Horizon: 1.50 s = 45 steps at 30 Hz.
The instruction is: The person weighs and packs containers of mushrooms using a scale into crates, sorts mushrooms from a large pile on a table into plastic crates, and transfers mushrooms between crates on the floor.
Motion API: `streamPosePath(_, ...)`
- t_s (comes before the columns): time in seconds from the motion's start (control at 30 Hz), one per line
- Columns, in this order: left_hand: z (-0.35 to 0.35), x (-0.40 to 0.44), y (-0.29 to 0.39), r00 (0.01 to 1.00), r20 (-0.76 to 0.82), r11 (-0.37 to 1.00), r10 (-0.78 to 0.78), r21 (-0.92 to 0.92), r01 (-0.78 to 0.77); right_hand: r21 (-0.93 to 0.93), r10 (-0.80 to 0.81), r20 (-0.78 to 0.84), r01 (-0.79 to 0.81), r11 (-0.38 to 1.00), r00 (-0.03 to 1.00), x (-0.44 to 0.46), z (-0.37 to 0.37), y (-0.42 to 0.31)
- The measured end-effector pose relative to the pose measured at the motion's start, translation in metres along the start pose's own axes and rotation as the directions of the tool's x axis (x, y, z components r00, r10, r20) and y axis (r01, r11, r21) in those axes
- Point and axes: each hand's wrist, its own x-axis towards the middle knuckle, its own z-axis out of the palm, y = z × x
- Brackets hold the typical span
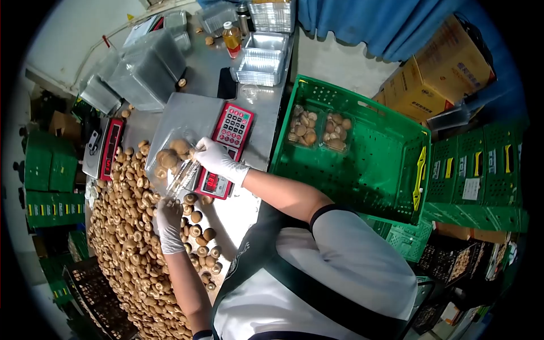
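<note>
The right hand (218,160) pinches the rim of a clear plastic tray (185,177) holding shiitake mushrooms (166,158); the left hand (169,220) reaches its lower corner, grip unclear. Seemingly a weighing step, calling for a level hold: the tray sits just beyond the left fingertips, overlapping the digital scale (192,113), beside a mushroom heap (127,226).

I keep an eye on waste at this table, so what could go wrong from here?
With the left hand and right hand at the clear container, an uneven pull might tip it and spill the mushrooms inside; I can't tell whether it is closed. The right hand is over the scale's red panel, so it might press a key. Loose mushrooms lie near the apron and could get knocked off the table.
</note>
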Motion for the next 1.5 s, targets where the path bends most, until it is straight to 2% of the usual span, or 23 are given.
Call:
streamPosePath(0.07,-0.002,0.002,0.002,0.998,-0.045,0.999,-0.033,0.001,0.033,0.066,-0.021,-0.035,0.024,0.998,0.999,-0.001,0.006,0.003)
streamPosePath(0.17,-0.019,0.005,-0.010,0.954,0.159,0.667,0.255,0.686,-0.293,0.344,0.125,0.098,-0.151,0.927,0.987,-0.002,0.001,-0.009)
streamPosePath(0.23,-0.007,-0.006,-0.008,0.945,0.208,0.597,0.252,0.735,-0.321,0.384,0.095,0.118,-0.134,0.914,0.988,-0.006,-0.002,-0.010)
streamPosePath(0.27,0.007,-0.032,-0.006,0.874,0.330,0.015,0.357,0.933,-0.358,0.402,0.079,0.129,-0.125,0.907,0.988,-0.008,-0.004,-0.011)
streamPosePath(0.3,0.003,-0.034,-0.010,0.868,0.298,0.365,0.398,0.817,-0.447,0.356,0.069,0.113,-0.105,0.929,0.991,-0.015,-0.008,-0.016)
streamPosePath(0.33,0.000,-0.036,-0.014,0.860,0.265,0.694,0.437,0.509,-0.509,0.446,-0.062,0.120,0.003,0.895,0.991,-0.025,-0.013,-0.018)
streamPosePath(0.37,-0.004,-0.038,-0.018,0.849,0.231,0.842,0.475,0.160,-0.515,0.412,-0.208,0.076,0.160,0.897,0.975,-0.034,-0.019,-0.019)
streamPosePath(0.4,0.025,-0.079,-0.017,0.746,0.266,0.729,0.610,0.181,-0.660,0.372,-0.348,0.041,0.309,0.875,0.937,-0.049,-0.030,-0.032)
streamPosePath(0.43,0.072,-0.112,-0.017,0.662,0.166,0.648,0.731,0.136,-0.750,0.433,-0.374,0.084,0.304,0.848,0.924,-0.065,-0.043,-0.045)
streamPosePath(0.47,0.071,-0.111,-0.018,0.688,0.143,0.650,0.711,0.239,-0.721,0.386,-0.464,0.004,0.427,0.818,0.886,-0.064,-0.042,-0.041)
streamPosePath(0.53,0.043,-0.086,-0.022,0.742,0.168,0.614,0.649,0.460,-0.641,0.249,-0.455,-0.009,0.443,0.861,0.890,-0.059,-0.046,-0.039)
streamPosePath(0.57,0.050,-0.091,-0.024,0.753,0.199,0.622,0.627,0.455,-0.638,0.269,-0.354,-0.003,0.341,0.901,0.935,-0.057,-0.042,-0.034)
streamPosePath(0.6,0.046,-0.085,-0.028,0.773,0.237,0.770,0.589,0.124,-0.625,0.285,-0.258,0.011,0.244,0.927,0.966,-0.051,-0.040,-0.029)
streamPosePath(0.73,0.066,-0.106,-0.030,0.682,0.267,0.654,0.681,0.200,-0.730,0.302,-0.358,-0.021,0.347,0.888,0.934,-0.064,-0.051,-0.015)
streamPosePath(0.87,0.085,-0.114,-0.031,0.751,0.272,0.783,0.601,-0.015,-0.621,0.589,-0.184,0.049,0.121,0.799,0.982,-0.066,-0.061,-0.016)
streamPosePath(1.0,0.109,-0.110,-0.047,0.734,0.334,0.780,0.591,-0.006,-0.625,0.829,-0.096,-0.030,0.079,0.554,0.995,-0.095,-0.065,-0.024)
streamPosePath(1.07,0.137,-0.120,-0.063,0.730,0.416,0.783,0.543,0.064,-0.619,0.929,-0.002,0.153,-0.143,0.341,0.988,-0.106,-0.067,-0.012)
streamPosePath(1.2,0.173,-0.128,-0.107,0.687,0.657,0.740,0.311,0.286,-0.609,0.915,-0.067,-0.132,0.147,0.377,0.989,-0.128,-0.106,-0.004)
streamPosePath(1.23,0.178,-0.131,-0.109,0.671,0.709,0.755,0.219,0.312,-0.576,0.905,0.009,-0.126,0.111,0.410,0.992,-0.132,-0.137,0.002)
streamPosePath(1.33,0.176,-0.137,-0.104,0.685,0.708,0.738,0.170,0.369,-0.565,0.712,-0.071,-0.394,0.354,0.606,0.916,-0.144,-0.240,0.036)
streamPosePath(1.37,0.172,-0.132,-0.105,0.705,0.684,0.770,0.185,0.345,-0.537,0.702,0.091,-0.414,0.254,0.665,0.906,-0.158,-0.274,0.051)
streamPosePath(1.47,0.152,-0.114,-0.106,0.785,0.601,0.784,0.152,0.411,-0.466,0.626,0.031,-0.468,0.306,0.717,0.883,-0.194,-0.368,0.131)
streamPosePath(1.5,0.146,-0.110,-0.108,0.803,0.574,0.800,0.160,0.401,-0.446,0.618,0.149,-0.521,0.251,0.745,0.840,-0.207,-0.390,0.145)
